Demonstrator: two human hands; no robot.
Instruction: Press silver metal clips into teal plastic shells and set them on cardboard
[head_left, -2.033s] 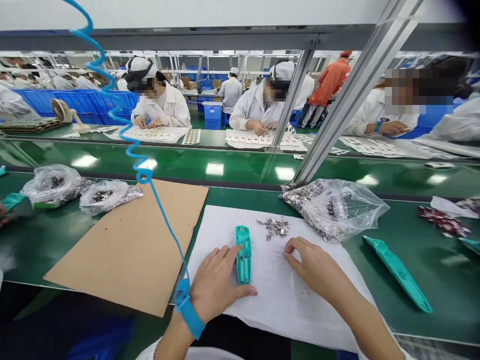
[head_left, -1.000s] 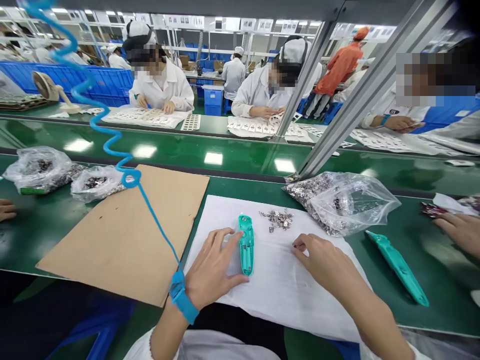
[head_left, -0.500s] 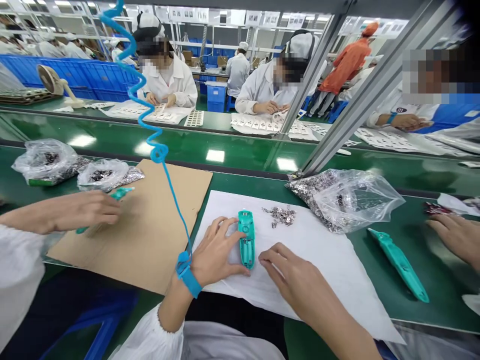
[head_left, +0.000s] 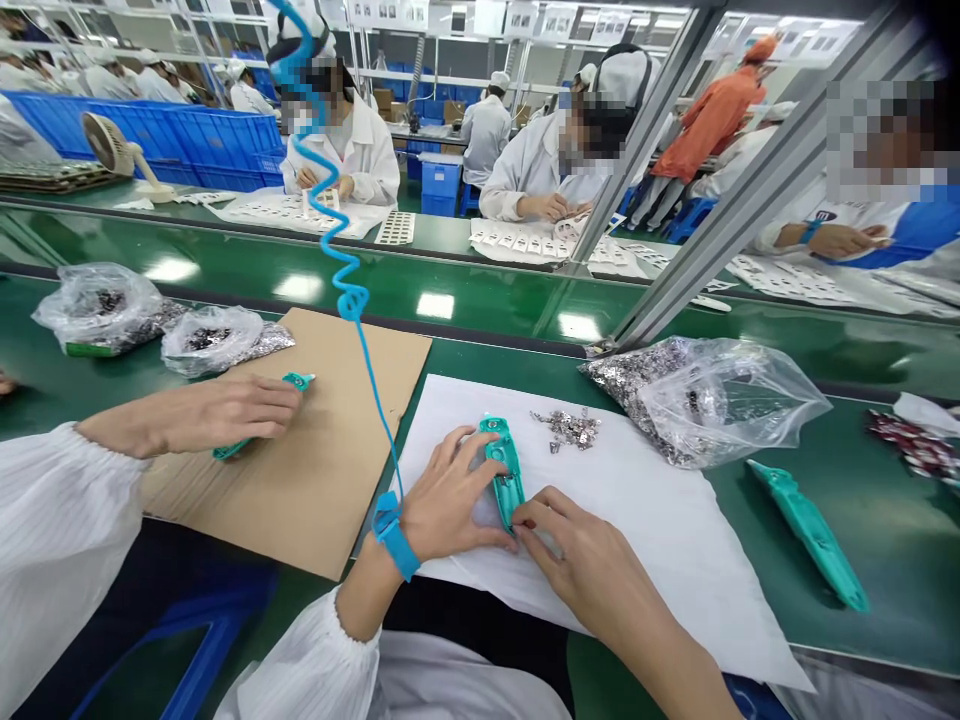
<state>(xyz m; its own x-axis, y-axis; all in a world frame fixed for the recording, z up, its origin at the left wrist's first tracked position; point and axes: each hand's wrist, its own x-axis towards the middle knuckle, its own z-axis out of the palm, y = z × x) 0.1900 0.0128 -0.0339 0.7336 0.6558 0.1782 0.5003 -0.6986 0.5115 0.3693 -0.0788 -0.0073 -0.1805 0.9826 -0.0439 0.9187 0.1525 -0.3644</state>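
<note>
Teal casing (head_left: 504, 470) lay on white paper (head_left: 645, 545); silver scraps (head_left: 566, 428) sat at one o'clock, blue coiled cord (head_left: 351, 302) at eleven.

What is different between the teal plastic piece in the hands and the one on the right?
The teal piece between the hands is touched by the left hand and right hand; the teal piece on the right lies untouched. The first rests on a white sheet, the second on the green bench. The first shows a small round mark at its top end; the second looks smooth and pointed. Both are teal plastic.
</note>
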